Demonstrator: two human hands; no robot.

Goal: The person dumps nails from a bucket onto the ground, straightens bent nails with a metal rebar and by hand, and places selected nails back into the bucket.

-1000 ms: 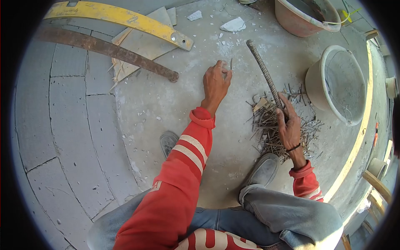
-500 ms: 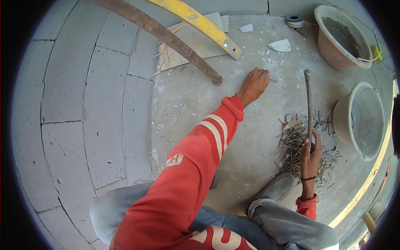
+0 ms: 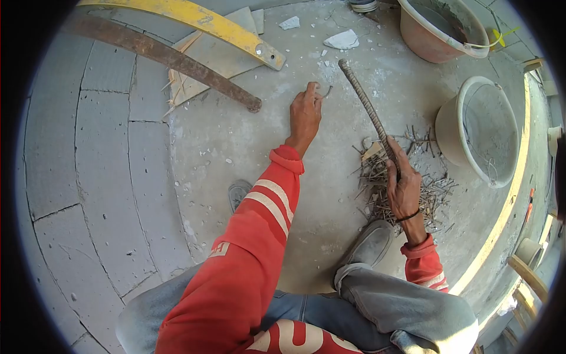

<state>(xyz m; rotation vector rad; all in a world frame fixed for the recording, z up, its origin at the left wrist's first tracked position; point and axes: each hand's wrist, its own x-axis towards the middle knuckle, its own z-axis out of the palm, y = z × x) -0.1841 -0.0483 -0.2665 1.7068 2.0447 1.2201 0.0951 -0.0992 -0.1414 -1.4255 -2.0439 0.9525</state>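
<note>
My left hand (image 3: pixel 305 115) is low over the concrete floor at centre, its fingers closed on a small bent nail (image 3: pixel 328 91) whose end sticks out to the right. My right hand (image 3: pixel 404 184) grips the lower end of a ribbed steel bar (image 3: pixel 367 103); the bar slants up and left from it, its top end free. Under and around my right hand lies a heap of nails (image 3: pixel 433 203), partly covered by the hand. A scrap of wood (image 3: pixel 372 151) rests at the heap's upper left edge.
Two buckets stand at right, one reddish (image 3: pixel 422 44) and one pale (image 3: pixel 451 127). A yellow level (image 3: pixel 206 22) and a rusty bar (image 3: pixel 171 61) reach in from upper left over a board (image 3: pixel 221 62). White chips (image 3: pixel 342 40) lie at the top. My shoe (image 3: pixel 370 245) touches the heap.
The view swung left and back. The ribbed bar stood nearly upright half a second ago and now tilts left. The nail at my left hand points at a different angle.
</note>
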